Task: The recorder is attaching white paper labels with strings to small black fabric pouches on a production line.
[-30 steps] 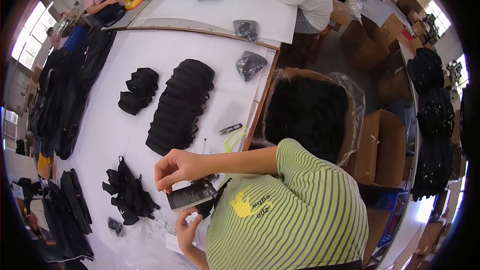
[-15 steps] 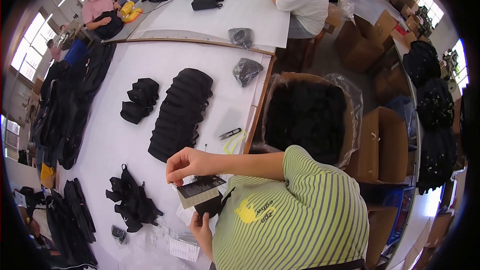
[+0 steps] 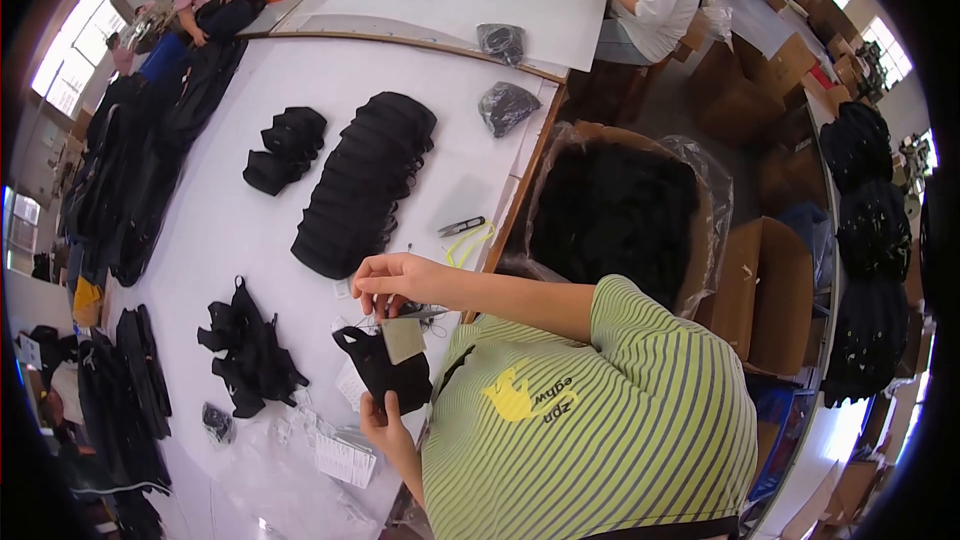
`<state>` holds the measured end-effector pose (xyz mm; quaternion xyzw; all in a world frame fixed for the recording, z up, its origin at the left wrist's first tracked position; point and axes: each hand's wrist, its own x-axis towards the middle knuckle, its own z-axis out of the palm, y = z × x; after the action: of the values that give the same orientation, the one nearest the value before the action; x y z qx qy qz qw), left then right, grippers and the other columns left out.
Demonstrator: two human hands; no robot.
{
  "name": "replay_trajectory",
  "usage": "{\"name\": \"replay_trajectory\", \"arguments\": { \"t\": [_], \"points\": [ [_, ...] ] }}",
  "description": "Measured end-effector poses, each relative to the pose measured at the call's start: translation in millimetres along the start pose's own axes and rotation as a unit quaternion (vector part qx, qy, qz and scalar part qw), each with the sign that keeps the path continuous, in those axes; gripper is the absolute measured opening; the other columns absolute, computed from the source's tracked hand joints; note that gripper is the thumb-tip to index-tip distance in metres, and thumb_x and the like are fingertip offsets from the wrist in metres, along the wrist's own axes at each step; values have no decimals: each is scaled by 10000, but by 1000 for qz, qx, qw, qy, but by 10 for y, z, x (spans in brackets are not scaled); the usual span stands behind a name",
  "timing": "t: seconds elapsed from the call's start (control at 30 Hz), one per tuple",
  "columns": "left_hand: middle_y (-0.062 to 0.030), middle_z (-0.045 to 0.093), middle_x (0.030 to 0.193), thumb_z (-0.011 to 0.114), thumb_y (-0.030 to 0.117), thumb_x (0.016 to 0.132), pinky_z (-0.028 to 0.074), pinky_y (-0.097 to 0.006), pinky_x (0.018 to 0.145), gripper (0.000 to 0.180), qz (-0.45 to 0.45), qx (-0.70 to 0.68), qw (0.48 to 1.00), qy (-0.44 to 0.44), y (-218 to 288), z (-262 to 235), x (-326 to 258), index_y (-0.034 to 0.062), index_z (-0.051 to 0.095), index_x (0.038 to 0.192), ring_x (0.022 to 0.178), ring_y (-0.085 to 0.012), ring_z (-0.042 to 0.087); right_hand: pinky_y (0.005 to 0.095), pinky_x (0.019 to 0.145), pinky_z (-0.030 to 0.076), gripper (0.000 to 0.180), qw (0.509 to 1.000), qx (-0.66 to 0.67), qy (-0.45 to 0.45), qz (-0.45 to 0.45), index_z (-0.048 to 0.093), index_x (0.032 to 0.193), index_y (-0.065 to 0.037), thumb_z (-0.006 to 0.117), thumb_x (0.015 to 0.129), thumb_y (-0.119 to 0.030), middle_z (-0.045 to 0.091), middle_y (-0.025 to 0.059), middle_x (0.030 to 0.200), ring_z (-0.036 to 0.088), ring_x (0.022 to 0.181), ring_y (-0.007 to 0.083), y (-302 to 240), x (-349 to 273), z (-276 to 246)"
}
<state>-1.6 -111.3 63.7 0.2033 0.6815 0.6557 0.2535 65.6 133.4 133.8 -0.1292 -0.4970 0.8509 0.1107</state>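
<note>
The left hand point(image 3: 384, 424) grips a black pouch point(image 3: 392, 378) over the white counter point(image 3: 220, 250), apparently steadying it while the right hand point(image 3: 396, 280) bunches its fingertips by a beige tag point(image 3: 404, 342). What they pinch, I can't tell.

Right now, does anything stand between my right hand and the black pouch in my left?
Yes: a tan card overlaps part of the black pouch, just below your right hand in the view. No other obstruction shows.
</note>
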Motion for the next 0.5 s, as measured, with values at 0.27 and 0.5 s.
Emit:
{"name": "replay_trajectory", "arguments": {
  "t": [0.27, 0.5],
  "points": [
    [-36, 604, 946, 611, 107, 886, 427, -229, 777, 215, -35, -56, 996, 57, 28, -181, -87, -50, 563, 1024, 856, -95, 534, 223, 716, 415, 323, 992, -117, -40, 25, 529, 1128, -78, 529, 940, -342, 589, 15, 876, 522, 826, 72, 803, 30, 61],
    [-52, 614, 964, 600, 122, 896, 430, -224, 792, 225, -75, -123, 988, 63, -110, -260, -302, -51, 567, 1037, 882, -95, 549, 227, 792, 392, 353, 953, -213, -139, 166, 406, 1279, -121, 456, 972, -288, 546, -7, 873, 498, 853, 68, 743, -166, 266]
  ]
}}
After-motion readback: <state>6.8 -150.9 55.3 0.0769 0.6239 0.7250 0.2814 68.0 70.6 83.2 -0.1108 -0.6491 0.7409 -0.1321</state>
